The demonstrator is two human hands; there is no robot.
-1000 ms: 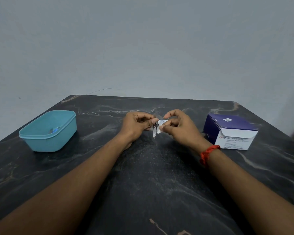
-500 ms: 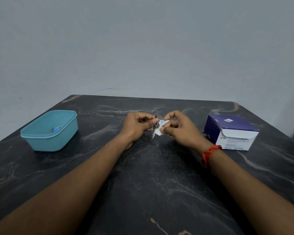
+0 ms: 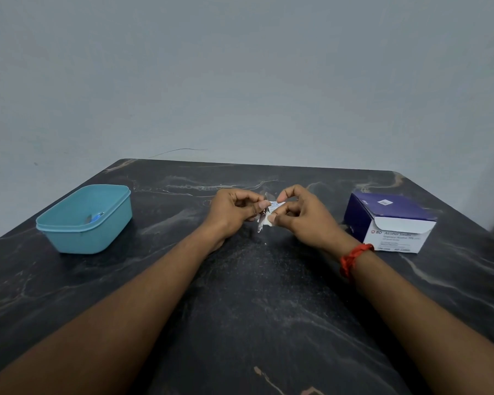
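Observation:
My left hand (image 3: 234,213) and my right hand (image 3: 305,220) meet above the middle of the dark marble table (image 3: 240,309). Between their fingertips is a small white sachet (image 3: 275,206) with blue print. My right thumb and fingers pinch its right side, and my left thumb and forefinger pinch its left edge. A thin silvery strip (image 3: 259,228) hangs down by my left fingertips; what it is I cannot tell. A bit of white material (image 3: 265,222) shows below the sachet.
A purple and white box of alcohol swabs (image 3: 397,223) stands at the right with its flap open. A turquoise plastic tub (image 3: 54,225) sits at the left and holds a small blue and silver scrap (image 3: 95,217). A grey wall rises behind the table's far edge.
The sachet has crumpled between my fingertips, and white material now shows beneath it. Both hands have stayed in almost the same place.

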